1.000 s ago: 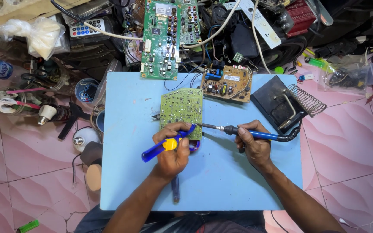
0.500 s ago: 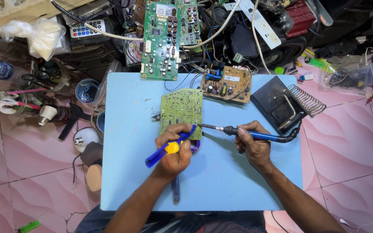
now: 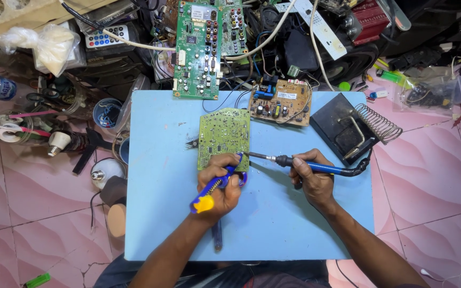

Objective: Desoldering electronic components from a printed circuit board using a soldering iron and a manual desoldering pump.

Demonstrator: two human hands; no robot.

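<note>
Green circuit board (image 3: 223, 136) ahead of both grips | left hand (image 3: 220, 184) clasps desoldering pump (image 3: 214, 184) | right hand (image 3: 311, 178) clasps soldering iron (image 3: 305, 165)

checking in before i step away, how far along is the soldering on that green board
Set up looks done: the green board lies solder side up on the blue table. In hand: the right hand holds the soldering iron tip at the board's lower edge, and the left hand brings in the blue and yellow suction tool. The iron stand is empty.

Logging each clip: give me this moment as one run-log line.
left hand: holds blue-yellow desoldering pump | right hand: holds soldering iron, tip at green circuit board edge | surface: blue table
</note>
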